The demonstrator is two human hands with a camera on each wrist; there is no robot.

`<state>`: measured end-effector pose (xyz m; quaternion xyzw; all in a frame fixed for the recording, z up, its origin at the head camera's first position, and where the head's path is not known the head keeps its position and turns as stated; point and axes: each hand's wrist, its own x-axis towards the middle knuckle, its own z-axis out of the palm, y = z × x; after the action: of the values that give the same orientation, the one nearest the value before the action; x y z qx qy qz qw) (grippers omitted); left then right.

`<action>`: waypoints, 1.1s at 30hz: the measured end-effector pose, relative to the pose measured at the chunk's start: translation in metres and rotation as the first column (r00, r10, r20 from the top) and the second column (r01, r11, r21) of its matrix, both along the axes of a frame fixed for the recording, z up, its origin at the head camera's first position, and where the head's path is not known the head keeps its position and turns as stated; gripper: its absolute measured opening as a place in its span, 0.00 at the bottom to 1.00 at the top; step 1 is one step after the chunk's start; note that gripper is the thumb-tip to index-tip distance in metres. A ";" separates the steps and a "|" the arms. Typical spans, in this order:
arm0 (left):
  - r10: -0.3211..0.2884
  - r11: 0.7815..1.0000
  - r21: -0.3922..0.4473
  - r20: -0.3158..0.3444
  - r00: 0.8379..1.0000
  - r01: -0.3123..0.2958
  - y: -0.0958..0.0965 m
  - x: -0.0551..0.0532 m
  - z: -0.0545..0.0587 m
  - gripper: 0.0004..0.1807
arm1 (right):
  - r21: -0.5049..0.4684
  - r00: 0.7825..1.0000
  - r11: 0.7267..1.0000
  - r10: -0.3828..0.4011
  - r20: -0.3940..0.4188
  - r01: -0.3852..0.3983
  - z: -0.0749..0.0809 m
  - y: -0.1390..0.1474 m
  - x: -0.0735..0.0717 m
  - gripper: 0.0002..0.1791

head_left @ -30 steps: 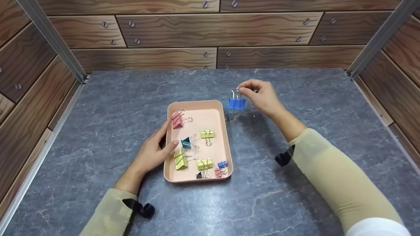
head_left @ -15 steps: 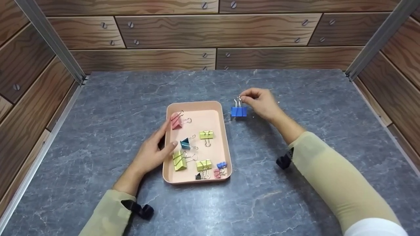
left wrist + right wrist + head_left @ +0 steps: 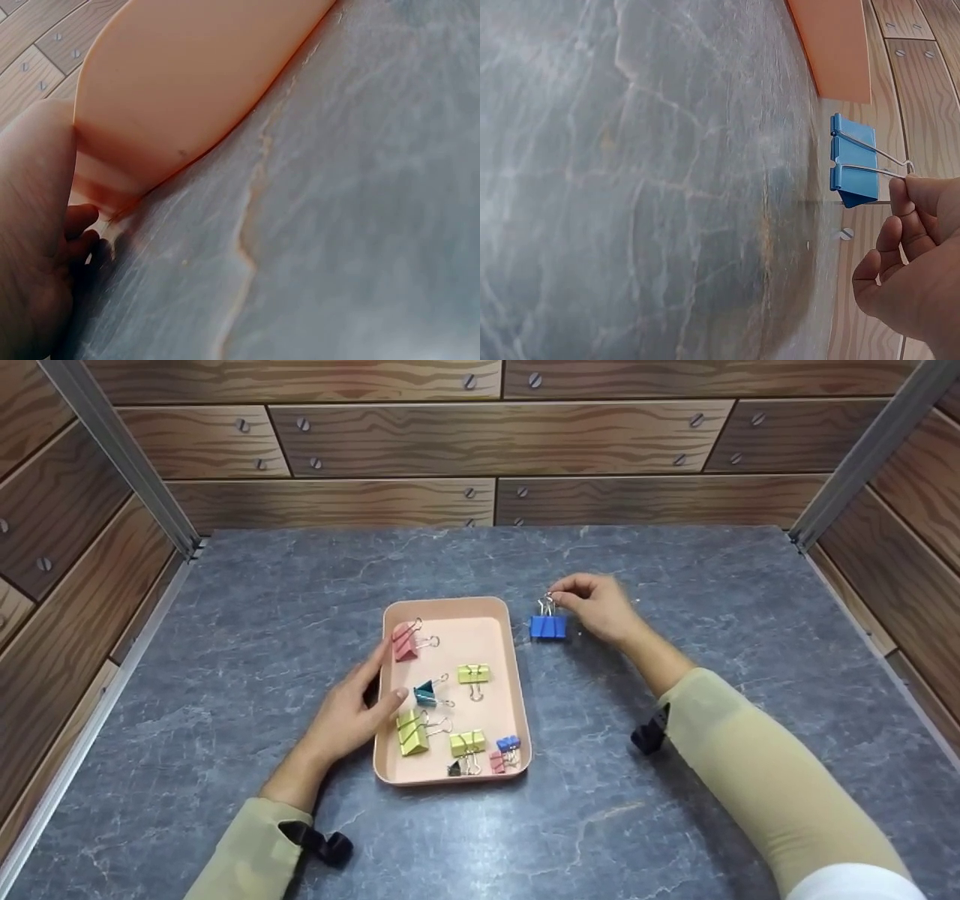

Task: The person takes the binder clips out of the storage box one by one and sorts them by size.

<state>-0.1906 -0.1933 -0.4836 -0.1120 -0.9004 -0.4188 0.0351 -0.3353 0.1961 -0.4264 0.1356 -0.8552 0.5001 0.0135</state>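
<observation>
My right hand (image 3: 600,604) pinches a large blue binder clip (image 3: 548,627) by the end of its wire handles, just right of the pink tray (image 3: 519,690). The clip hangs body down, close over the tabletop in the right wrist view. My left hand (image 3: 349,712) grips the tray's left wall, thumb over the rim and fingers along the outside. Inside the tray lie a pink binder clip (image 3: 405,643), a teal binder clip (image 3: 426,694) and several yellow-green binder clips (image 3: 412,733). Small clips, including a blue one (image 3: 508,743) and a pink one (image 3: 498,762), sit at its near right corner.
The grey marbled tabletop (image 3: 675,577) surrounds the tray. Wood-patterned panels (image 3: 495,439) stand behind it and on both sides, with metal posts (image 3: 124,450) at the back corners.
My right hand has come down and nearer to me, bringing the blue binder clip lower beside the tray. The left hand and tray have stayed in place.
</observation>
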 end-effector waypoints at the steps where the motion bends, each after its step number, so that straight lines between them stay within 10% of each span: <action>1: 0.000 1.000 0.000 -0.001 1.000 0.000 0.000 0.000 0.000 0.46 | 0.001 1.000 1.000 0.001 0.001 -0.001 -0.001 0.000 0.000 0.10; 33: -0.008 1.000 0.013 -0.008 1.000 0.008 0.001 0.000 -0.001 0.46 | -0.034 0.998 0.999 -0.001 0.068 0.004 -0.013 0.003 -0.003 0.11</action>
<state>-0.1905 -0.1928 -0.4847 -0.1168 -0.8972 -0.4243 0.0376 -0.3381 0.1988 -0.4392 0.1172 -0.8467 0.5189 -0.0126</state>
